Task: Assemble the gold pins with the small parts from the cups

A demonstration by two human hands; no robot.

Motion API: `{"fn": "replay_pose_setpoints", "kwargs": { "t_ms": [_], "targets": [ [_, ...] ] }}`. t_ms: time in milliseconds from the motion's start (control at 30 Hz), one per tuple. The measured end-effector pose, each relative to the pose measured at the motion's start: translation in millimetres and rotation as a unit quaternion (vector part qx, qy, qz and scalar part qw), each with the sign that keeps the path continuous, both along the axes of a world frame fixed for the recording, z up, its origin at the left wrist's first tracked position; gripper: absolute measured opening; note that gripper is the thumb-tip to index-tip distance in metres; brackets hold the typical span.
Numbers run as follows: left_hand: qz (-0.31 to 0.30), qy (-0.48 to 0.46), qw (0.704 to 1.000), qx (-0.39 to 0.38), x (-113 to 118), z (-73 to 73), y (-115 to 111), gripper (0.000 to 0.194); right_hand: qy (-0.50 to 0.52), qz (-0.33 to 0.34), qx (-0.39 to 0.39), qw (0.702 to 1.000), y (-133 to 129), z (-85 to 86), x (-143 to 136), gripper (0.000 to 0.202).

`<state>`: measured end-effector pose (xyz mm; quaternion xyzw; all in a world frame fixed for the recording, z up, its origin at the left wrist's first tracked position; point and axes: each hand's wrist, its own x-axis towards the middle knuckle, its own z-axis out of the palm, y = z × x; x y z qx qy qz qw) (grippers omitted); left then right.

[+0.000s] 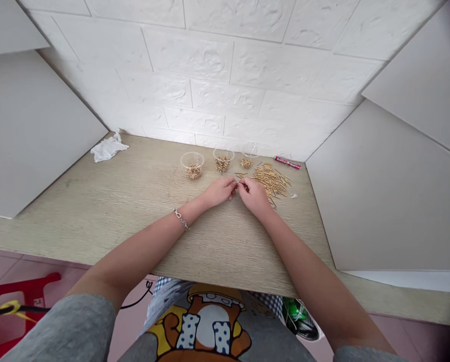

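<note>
Over the middle of the table, my left hand (221,191) and my right hand (252,194) meet with their fingertips almost touching. Both are closed in a pinch around something tiny, which is too small and hidden to name. Just beyond and right of my right hand lies a loose pile of thin gold-coloured metal pins (272,178). Behind the hands stand clear plastic cups: a left cup (192,160) and a middle cup (223,154) with small gold pieces inside, and a right cup (250,150) with fewer pieces.
A red candy-like wrapper (287,162) lies by the wall at the right. Crumpled white tissue (109,147) sits at the far left. White panels flank the wooden table (217,246) on both sides, and a white brick-pattern wall (209,55) closes it off behind.
</note>
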<state>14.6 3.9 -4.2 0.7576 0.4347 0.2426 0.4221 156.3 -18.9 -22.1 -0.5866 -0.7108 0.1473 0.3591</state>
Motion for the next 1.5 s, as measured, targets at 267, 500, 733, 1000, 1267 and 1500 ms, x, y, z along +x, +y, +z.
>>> {"fn": "replay_pose_setpoints", "kwargs": {
  "t_ms": [267,500,733,1000,1267,1500],
  "targets": [
    [-0.001,-0.011,1.0,-0.013,-0.5,-0.8,1.0,0.025,0.007,-0.006,0.0,1.0,-0.9,1.1,-1.0,0.018],
    [-0.001,-0.013,1.0,-0.021,-0.7,-1.1,1.6,0.025,0.022,-0.029,-0.006,0.999,-1.2,2.2,-2.5,0.017],
    [-0.002,-0.009,1.0,-0.018,-0.6,1.0,0.5,0.025,0.019,-0.008,-0.008,1.0,-1.3,2.3,-2.9,0.016],
    [-0.006,-0.016,1.0,-0.024,-1.1,-2.7,2.7,0.025,0.04,-0.037,-0.007,0.998,-1.6,3.1,-3.5,0.016],
    [-0.007,-0.015,1.0,-0.018,-1.4,-2.7,2.7,0.025,0.027,-0.015,-0.006,1.0,-2.2,2.8,-2.5,0.016],
    [-0.016,-0.015,0.999,-0.03,-2.6,-3.2,4.7,0.023,-0.037,0.031,-0.006,0.999,-2.0,7.3,2.6,0.016]
  ]
}}
